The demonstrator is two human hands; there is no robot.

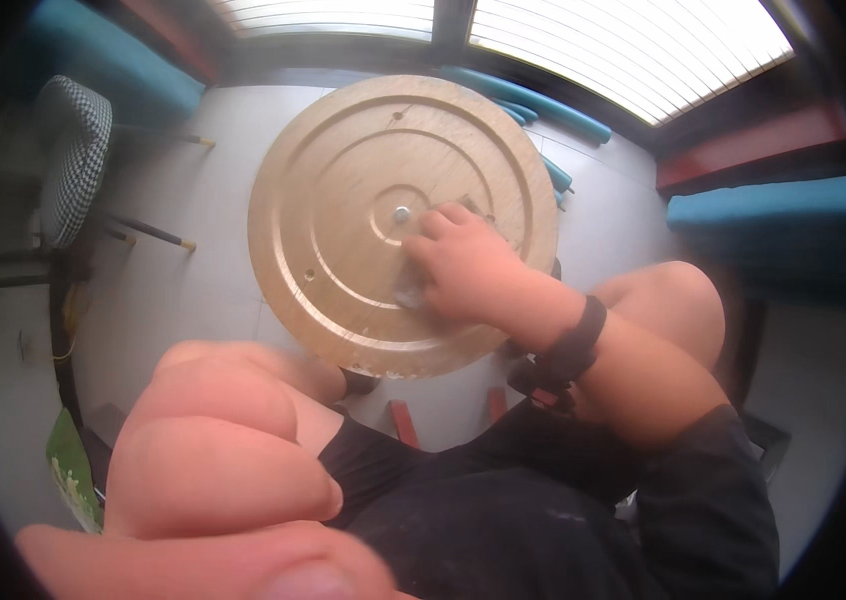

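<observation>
So the wooden disc (353, 230) sat in front of the person's knees, over the tiled floor (213, 290). Grooved face up toward the camera, bolt (402, 214) in the middle. It was round, so one way across was as long as any other; I couldn't pick a long axis. Whatever held it up was hidden underneath.

The right grip (458, 265) was down on the disc, right of the bolt, fingers bent and covering part of the grooves. Something greyish (410, 291) poked out beneath it, too blurred to name, and I couldn't tell if the fingers were clamped on it or just pressing.

The left grip (223, 455) was huge and blurry up close, cut off by the bottom edge and well apart from the disc. Fingers looked curled, but I can't say whether they held anything. Far side, the blue rolls (568, 110) were partly hidden behind the disc.
</observation>
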